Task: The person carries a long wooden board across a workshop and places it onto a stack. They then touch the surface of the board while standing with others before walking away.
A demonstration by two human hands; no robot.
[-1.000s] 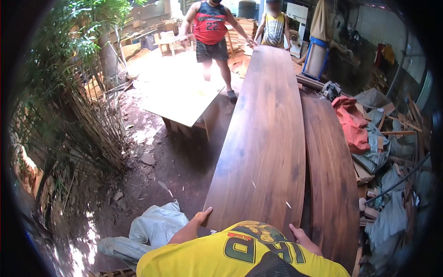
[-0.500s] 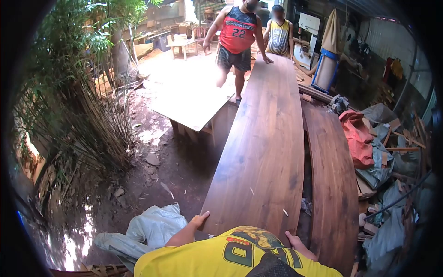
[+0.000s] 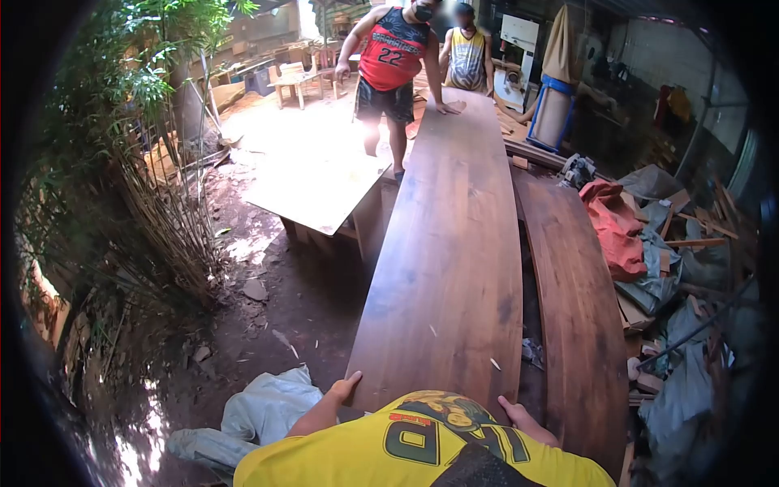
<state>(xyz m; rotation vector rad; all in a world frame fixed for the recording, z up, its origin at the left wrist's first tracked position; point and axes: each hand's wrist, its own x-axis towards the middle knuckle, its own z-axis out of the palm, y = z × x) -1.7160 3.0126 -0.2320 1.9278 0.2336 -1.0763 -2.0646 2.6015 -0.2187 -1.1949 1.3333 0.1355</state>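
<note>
A long, wide brown wooden board point(image 3: 438, 268) stretches away from my body. My left hand point(image 3: 344, 390) grips its near left edge, thumb on top and the other fingers hidden. On the near right edge, my right hand point(image 3: 516, 412) holds the board the same way, its fingers also out of sight. At the far end, a person in a red jersey point(image 3: 394, 53) rests a hand on the board's top. Two small pale slivers lie on the surface. A second, narrower brown board point(image 3: 580, 308) lies along the right side, with a gap between the two.
Left of the board stands a low table with a pale top point(image 3: 316, 199). Bamboo point(image 3: 154, 178) grows further left. A white sack point(image 3: 272, 406) lies near my left arm. Red sacking point(image 3: 613, 227) and wood scraps pile up at right. Another person point(image 3: 468, 57) stands behind.
My view has turned slightly right, so the background sits further left in the picture. Both my hands keep their hold on the wide board. The far person's hand stays on it.
</note>
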